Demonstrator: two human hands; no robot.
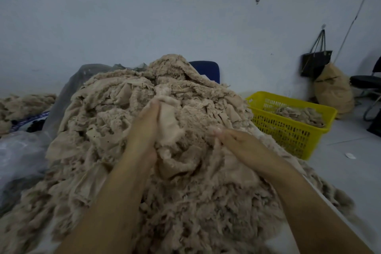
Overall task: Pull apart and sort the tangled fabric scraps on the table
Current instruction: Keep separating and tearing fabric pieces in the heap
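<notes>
A plain textile workroom for sorting offcuts: a great heap of beige fabric scraps point(127, 130) fills the foreground. More lie in a yellow plastic basket point(288, 136) beside it. A stuffed brown sack point(334, 90) leans on the bare, scuffed white wall point(165, 16) under a hanging black bag point(315, 64).

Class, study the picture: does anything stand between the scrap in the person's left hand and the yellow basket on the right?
Yes. The right hand and the right slope of the heap lie between the scrap in the left hand and the yellow basket; above them the way looks open.
</notes>
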